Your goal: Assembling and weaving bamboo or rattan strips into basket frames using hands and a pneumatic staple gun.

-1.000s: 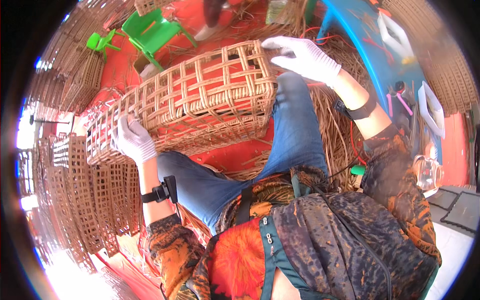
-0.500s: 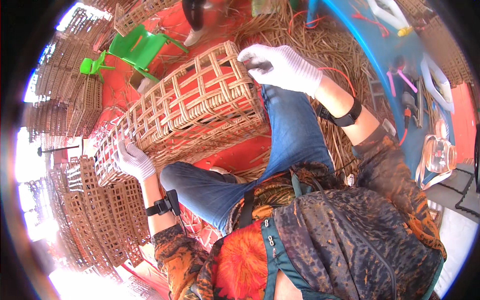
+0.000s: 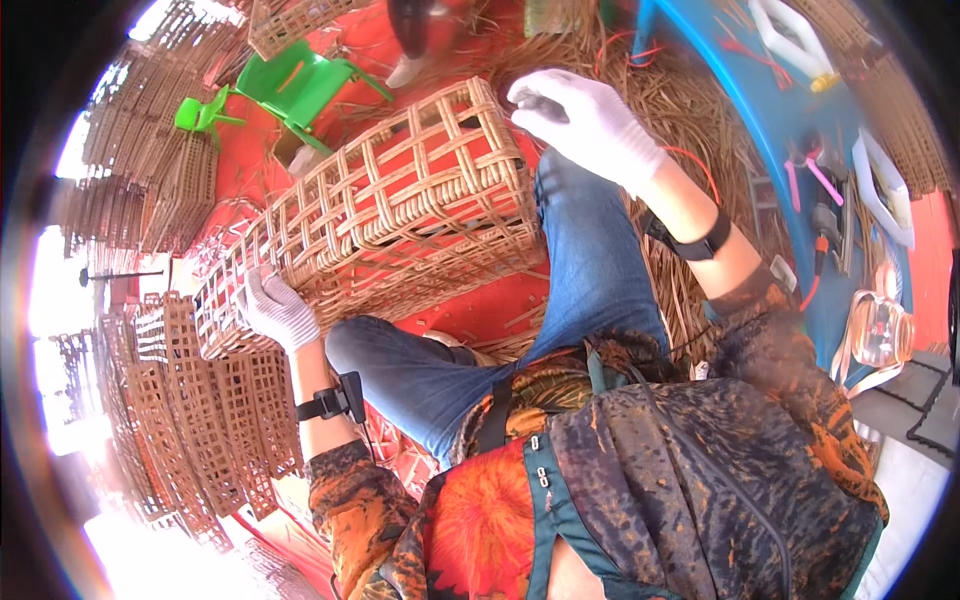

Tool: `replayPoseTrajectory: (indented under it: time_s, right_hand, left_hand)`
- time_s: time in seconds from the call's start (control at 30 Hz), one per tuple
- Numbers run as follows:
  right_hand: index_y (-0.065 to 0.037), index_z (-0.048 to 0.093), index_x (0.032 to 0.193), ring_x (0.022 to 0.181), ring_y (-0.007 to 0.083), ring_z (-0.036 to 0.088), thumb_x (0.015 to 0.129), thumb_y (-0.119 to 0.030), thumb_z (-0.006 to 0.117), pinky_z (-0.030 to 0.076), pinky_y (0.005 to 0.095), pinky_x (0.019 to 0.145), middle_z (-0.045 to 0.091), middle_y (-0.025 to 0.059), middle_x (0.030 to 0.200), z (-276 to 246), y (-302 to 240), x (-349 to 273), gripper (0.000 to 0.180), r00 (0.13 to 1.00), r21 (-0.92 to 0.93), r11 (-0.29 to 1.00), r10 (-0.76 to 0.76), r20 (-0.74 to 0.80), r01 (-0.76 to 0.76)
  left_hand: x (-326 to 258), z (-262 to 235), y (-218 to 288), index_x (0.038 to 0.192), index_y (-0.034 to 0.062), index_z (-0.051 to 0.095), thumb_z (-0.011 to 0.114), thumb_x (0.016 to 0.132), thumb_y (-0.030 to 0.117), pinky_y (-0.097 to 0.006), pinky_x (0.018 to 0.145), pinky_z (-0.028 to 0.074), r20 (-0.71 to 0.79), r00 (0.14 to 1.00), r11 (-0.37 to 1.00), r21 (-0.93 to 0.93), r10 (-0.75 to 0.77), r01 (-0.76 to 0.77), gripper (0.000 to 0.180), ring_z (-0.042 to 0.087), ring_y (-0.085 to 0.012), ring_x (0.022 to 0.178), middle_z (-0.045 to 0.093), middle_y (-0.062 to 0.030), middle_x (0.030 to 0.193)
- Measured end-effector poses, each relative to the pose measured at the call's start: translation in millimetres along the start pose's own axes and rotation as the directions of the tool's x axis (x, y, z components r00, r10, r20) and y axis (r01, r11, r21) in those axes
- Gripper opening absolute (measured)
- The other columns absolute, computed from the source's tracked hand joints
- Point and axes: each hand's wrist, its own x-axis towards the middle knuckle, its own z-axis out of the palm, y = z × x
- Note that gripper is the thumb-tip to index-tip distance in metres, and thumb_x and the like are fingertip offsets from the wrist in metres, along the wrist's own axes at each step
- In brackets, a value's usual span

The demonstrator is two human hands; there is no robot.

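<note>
I see the left grip (image 3: 277, 312) clasping the lattice at the near-left end of the wicker basket (image 3: 440, 198). It is the closer hand: the right grip (image 3: 590, 125) hangs loosely parted, apparently empty, just beside the far-right corner. Between them the basket's long axis slants rightward and away, ahead of the jeans (image 3: 597, 270), above red floor (image 3: 455, 312).

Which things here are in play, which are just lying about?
In play:
- woven basket
- left hand, holding its left end
- right hand, near its right end

Apparently just lying about:
- large green chair
- stacked baskets
- pink-handled tool
- loose strips
</note>
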Motion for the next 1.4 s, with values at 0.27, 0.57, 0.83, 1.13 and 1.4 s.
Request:
replayPoseTrajectory:
  time_s: [0.27, 0.57, 0.83, 1.13, 1.4]
  right_hand:
    - [-0.006, 0.065, 0.116, 0.105, 0.0306, 0.058, 0.076, -0.033, 0.078, 0.05, 0.0421, 0.091, 0.059, 0.0112, 0.108, 8, -51, 7, 0.05, 0.953, -0.37, 0.897, -0.15, 0.262, 0.243]
    - [-0.009, 0.065, 0.111, 0.106, 0.0313, 0.056, 0.078, -0.028, 0.075, 0.046, 0.0461, 0.095, 0.061, 0.0123, 0.106, 55, -76, 27, 0.04, 0.918, -0.403, 0.851, -0.202, 0.342, 0.337]
    - [-0.012, 0.063, 0.109, 0.105, 0.0312, 0.057, 0.077, -0.023, 0.076, 0.045, 0.0458, 0.093, 0.06, 0.0101, 0.105, 52, -77, 21, 0.037, 0.927, -0.45, 0.843, -0.138, 0.349, 0.295]
    - [-0.013, 0.062, 0.107, 0.099, 0.0269, 0.056, 0.071, -0.017, 0.076, 0.045, 0.0438, 0.088, 0.056, 0.0057, 0.102, 71, -72, 4, 0.038, 0.915, -0.558, 0.729, -0.361, 0.18, 0.397]
    - [-0.013, 0.064, 0.107, 0.098, 0.0259, 0.056, 0.071, -0.018, 0.077, 0.045, 0.0429, 0.087, 0.056, 0.0055, 0.103, 82, -62, 9, 0.039, 0.864, -0.502, 0.718, -0.483, 0.139, 0.482]
  left_hand:
    - [2, -23, 27, 0.103, 0.0094, 0.07, 0.061, 0.092, 0.023, -0.046, 0.09, 0.043, -0.043, 0.986, 0.978, 0.141, 0.162, -0.154, 0.02, 0.059, -0.0327, 0.097, 0.067, -0.0097, 0.099]
    - [28, -28, 99, 0.109, 0.0171, 0.073, 0.084, 0.064, 0.028, -0.043, 0.089, 0.044, 0.266, 0.876, 0.866, -0.422, 0.402, -0.269, 0.048, 0.059, -0.0278, 0.103, 0.065, -0.0039, 0.108]
    - [31, -19, 120, 0.1, 0.0148, 0.072, 0.086, 0.061, 0.02, -0.044, 0.091, 0.042, 0.338, 0.832, 0.848, -0.461, 0.44, -0.261, 0.042, 0.057, -0.0288, 0.103, 0.063, -0.004, 0.102]
    - [10, 2, 118, 0.095, 0.0112, 0.072, 0.079, 0.064, 0.009, -0.042, 0.084, 0.045, 0.14, 0.924, 0.788, -0.578, 0.355, -0.214, 0.031, 0.059, -0.0306, 0.092, 0.063, -0.006, 0.093]
    - [7, -1, 115, 0.1, 0.0167, 0.072, 0.082, 0.066, 0.019, -0.043, 0.086, 0.041, 0.127, 0.916, 0.855, -0.426, 0.381, -0.297, 0.035, 0.059, -0.028, 0.097, 0.063, -0.0043, 0.097]
